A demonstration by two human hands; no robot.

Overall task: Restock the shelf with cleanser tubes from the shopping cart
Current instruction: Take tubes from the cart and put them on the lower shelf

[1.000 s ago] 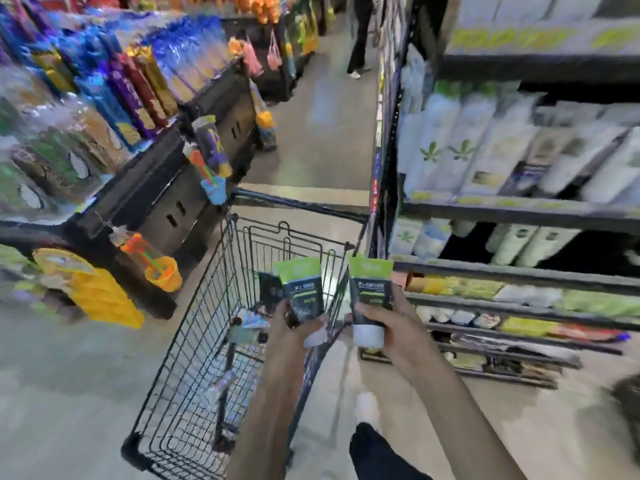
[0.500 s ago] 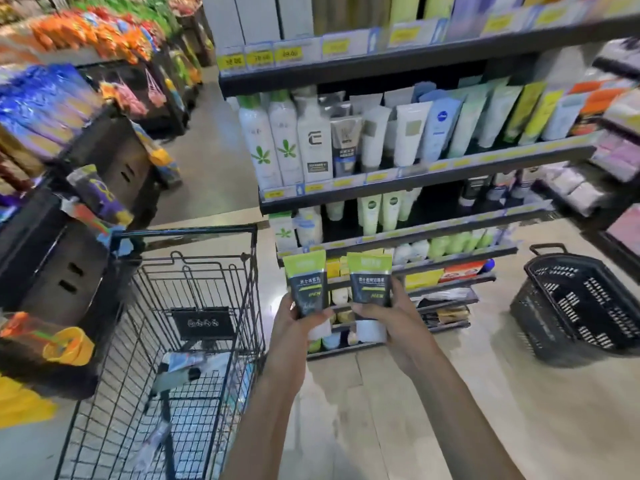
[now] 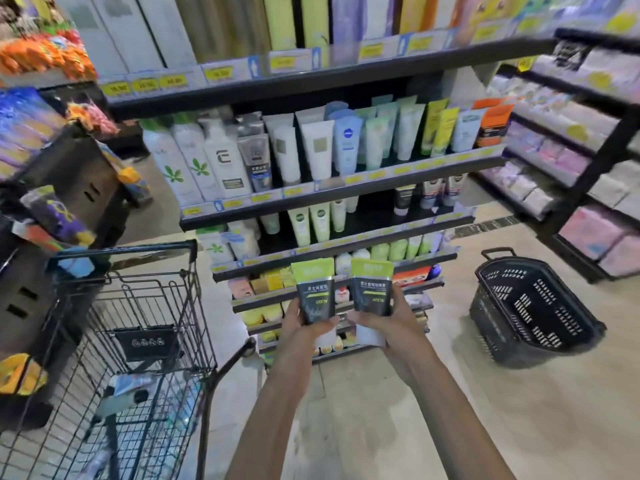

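Note:
My left hand [image 3: 300,329] grips a green-and-black cleanser tube [image 3: 314,292] with a white cap, held upright, cap down. My right hand [image 3: 394,323] grips a second tube of the same kind [image 3: 370,287] beside it. Both tubes are held side by side in front of the black shelf unit [image 3: 346,195], which carries rows of tubes and bottles on several levels. The black wire shopping cart [image 3: 138,306] stands to my left, with a few packaged items lying in its bottom.
A black plastic shopping basket [image 3: 533,310] sits on the floor at the right. Another shelf of pastel packs [image 3: 588,140] runs along the far right. A snack display [image 3: 41,161] stands left of the cart. The tiled floor stretches below my arms.
My view has swung from the cart and aisle to face the shelf front. Both hands keep holding the two tubes, now nearer the shelf; the cart has slid to the left of the view.

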